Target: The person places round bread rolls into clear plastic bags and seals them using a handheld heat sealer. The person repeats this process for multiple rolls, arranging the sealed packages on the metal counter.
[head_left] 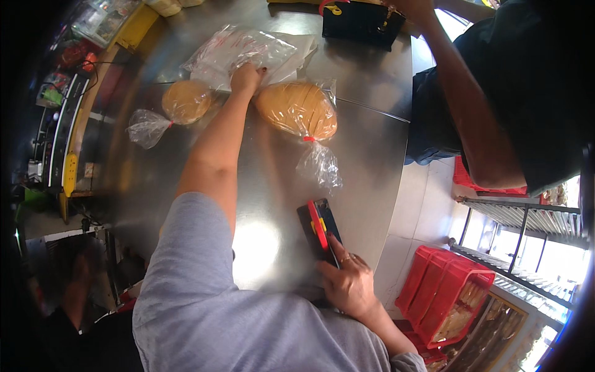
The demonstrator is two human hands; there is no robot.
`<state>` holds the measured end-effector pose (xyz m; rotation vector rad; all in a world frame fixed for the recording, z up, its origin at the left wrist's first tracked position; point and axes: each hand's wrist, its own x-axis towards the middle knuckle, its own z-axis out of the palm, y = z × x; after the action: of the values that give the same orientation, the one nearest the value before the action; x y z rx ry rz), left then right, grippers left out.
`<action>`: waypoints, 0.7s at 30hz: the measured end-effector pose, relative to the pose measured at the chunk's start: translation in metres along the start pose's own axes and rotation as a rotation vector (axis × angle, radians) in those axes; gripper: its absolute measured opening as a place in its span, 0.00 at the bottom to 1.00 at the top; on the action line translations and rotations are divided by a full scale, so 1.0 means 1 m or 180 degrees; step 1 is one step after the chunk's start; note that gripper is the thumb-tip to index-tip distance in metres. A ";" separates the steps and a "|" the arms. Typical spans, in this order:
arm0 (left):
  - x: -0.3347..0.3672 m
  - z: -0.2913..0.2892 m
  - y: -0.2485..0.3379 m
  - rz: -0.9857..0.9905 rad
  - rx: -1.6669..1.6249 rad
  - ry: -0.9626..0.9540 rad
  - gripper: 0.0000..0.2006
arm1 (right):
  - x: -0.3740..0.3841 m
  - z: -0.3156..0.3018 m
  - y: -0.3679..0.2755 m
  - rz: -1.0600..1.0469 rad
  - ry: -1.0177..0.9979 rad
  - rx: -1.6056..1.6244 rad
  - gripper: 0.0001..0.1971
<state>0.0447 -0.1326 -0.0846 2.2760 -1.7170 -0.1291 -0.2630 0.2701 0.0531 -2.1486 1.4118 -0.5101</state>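
Observation:
My left hand (246,77) reaches across the steel table to a stack of clear plastic bags (238,53) with red print. Its fingers are bent and pinch at the bag film; the tips are partly hidden. Just right of that wrist lies a large sliced round loaf (294,108) in a clear bag, its neck closed with a red tie. A smaller bagged bun (186,102) lies to the left of my forearm, tied the same way. Near the table's front, my right hand (350,282) grips a flat black device (317,229) with a red strip and a yellow piece, index finger stretched along it.
A black box-like thing (359,28) with pink and yellow parts sits at the far edge, beside another person's arm (465,105). Red crates (434,291) and a metal rack (527,217) stand right of the table (365,180). Shelves with goods line the left.

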 end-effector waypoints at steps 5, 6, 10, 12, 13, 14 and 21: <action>0.007 0.013 -0.014 0.0219 -0.0696 0.0814 0.13 | 0.005 -0.003 0.002 0.0018 -0.0046 0.0146 0.11; 0.014 0.013 -0.018 0.0166 -0.0703 0.0792 0.11 | 0.006 -0.002 0.003 -0.0027 -0.0030 0.0140 0.11; 0.015 -0.010 -0.022 -0.0582 -0.2632 0.0458 0.06 | 0.004 0.001 0.003 -0.0090 0.0092 0.0112 0.11; 0.001 -0.036 -0.014 -0.0521 -0.4196 0.0493 0.04 | 0.003 0.000 0.000 -0.0031 0.0021 0.0064 0.09; -0.008 -0.050 -0.013 -0.0317 -0.4757 0.0543 0.04 | 0.003 -0.001 -0.001 -0.0007 -0.0016 0.0038 0.08; -0.021 -0.068 -0.011 -0.0094 -0.5316 0.0602 0.04 | 0.001 -0.001 0.000 -0.0002 -0.0064 0.0013 0.09; -0.218 -0.212 0.060 0.1095 -0.3999 0.1522 0.03 | 0.016 -0.022 -0.018 -0.0299 0.0501 0.0534 0.29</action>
<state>-0.0222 0.0971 0.1123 0.9767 -1.1679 -0.4058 -0.2558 0.2564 0.0825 -2.0839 1.3025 -0.8194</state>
